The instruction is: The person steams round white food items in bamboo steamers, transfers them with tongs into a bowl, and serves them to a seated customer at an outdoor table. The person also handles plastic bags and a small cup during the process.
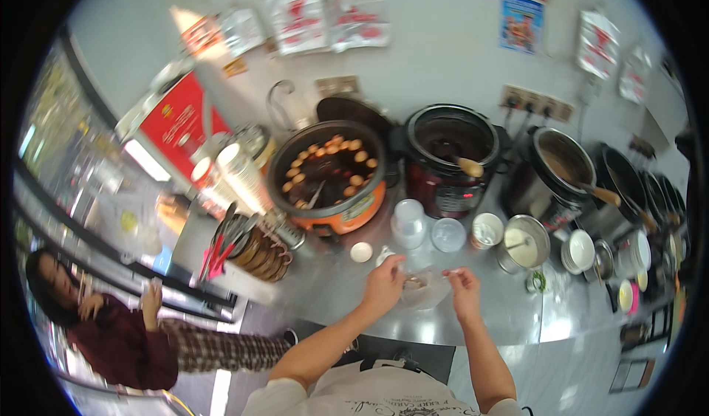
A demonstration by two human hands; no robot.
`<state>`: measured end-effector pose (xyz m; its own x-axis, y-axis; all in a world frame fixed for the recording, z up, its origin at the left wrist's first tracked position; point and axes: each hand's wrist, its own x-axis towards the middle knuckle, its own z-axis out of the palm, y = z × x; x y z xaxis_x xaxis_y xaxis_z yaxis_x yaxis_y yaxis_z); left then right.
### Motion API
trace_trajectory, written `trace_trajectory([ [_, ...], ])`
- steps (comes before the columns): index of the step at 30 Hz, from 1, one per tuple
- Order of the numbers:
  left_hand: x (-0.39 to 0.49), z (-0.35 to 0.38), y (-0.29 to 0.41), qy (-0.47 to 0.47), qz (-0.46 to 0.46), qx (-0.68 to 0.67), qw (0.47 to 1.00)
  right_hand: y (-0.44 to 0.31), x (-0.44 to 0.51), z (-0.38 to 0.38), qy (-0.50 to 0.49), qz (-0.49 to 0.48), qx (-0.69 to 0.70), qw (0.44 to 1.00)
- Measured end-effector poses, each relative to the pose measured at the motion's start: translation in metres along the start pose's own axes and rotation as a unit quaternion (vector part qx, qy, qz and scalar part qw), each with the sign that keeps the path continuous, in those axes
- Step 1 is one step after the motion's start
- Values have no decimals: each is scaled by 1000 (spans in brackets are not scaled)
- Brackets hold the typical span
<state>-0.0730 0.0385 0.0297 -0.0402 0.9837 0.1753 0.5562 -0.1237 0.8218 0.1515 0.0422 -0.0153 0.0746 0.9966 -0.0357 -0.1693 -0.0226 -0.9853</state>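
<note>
Between my two hands hangs a clear thin plastic bag [426, 297] with something brownish inside; what it is cannot be made out. My left hand [382, 284] pinches the bag's left side near the top. On the other side, my right hand [465, 288] grips a corner of it between thumb and fingers. The bag is just over the front part of the steel counter [327, 300]. Just beyond it stand a stack of clear plastic tubs [409, 225] and a clear round lid or tub [448, 235]. A small white round lid or cup [361, 252] lies to the left.
Behind are an orange cooker [354, 211] of eggs in dark liquid, a dark red cooker [443, 194] with a ladle, and more cookers rightward. A steel pot [523, 244] holds pale liquid. White bowls [579, 252] stand right. Tongs [219, 250] sit left. A person [122, 344] stands beyond the counter's left end.
</note>
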Motion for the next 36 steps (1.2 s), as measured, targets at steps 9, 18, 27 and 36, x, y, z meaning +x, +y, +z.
trace_trajectory([
  [9,-11,-5,-6,-51,-47,-133,989,11,5,-35,-37,-14,-100,994],
  [18,-66,-114,9,191,128,71,971,-13,-33,-74,115,-148,-187,964],
  [27,-119,-187,-77,84,43,208,974,-29,-78,92,-56,-298,-182,935],
  [36,-150,-385,-385,337,-238,308,857,-1,-92,224,-186,-217,-246,926],
])
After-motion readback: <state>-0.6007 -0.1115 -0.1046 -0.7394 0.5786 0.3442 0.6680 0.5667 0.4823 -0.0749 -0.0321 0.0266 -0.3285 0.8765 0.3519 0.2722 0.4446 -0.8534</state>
